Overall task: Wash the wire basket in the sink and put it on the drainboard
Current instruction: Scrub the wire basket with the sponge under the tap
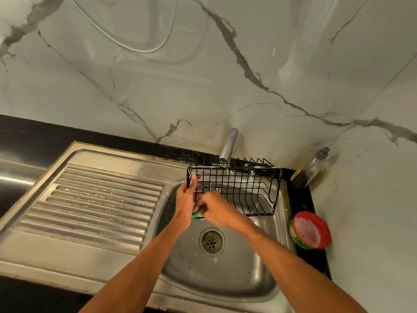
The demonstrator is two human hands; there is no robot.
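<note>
Nearest, in the floor of the stainless steel sink [225, 279], a round perforated drain [212, 242], with two bare forearms reaching in over the sink's near rim. Just beyond, above the middle of the sink, the left hand [186, 199], fingers and thumb curled round the left end of the black rectangular wire basket [237, 188], gripping it. Close against it on the right, also over the sink, the right hand [214, 208], fingers closed round a green scrubbing sponge [197, 214], pressing it to the basket's lower left corner. Basket held up off the sink floor, over the sink's far half, long side running left to right, right end reaching to the sink's right rim. Left of the sink, joined to it, the ribbed steel drainboard [97, 199], pale flecks along a few ribs. Right of the sink, on the black desk [302, 199], a round red-rimmed tub with a green side [311, 230] and whitish contents. Behind the sink, a grey metal tap spout [229, 144], its mouth just over the basket's far edge. At the sink's far right corner, on the desk against the wall, a clear plastic bottle with a grey cap [313, 168]. Farthest from the sink, a pale marble-veined wall [203, 75], with a thin grey hose [144, 50] looped high on it.
</note>
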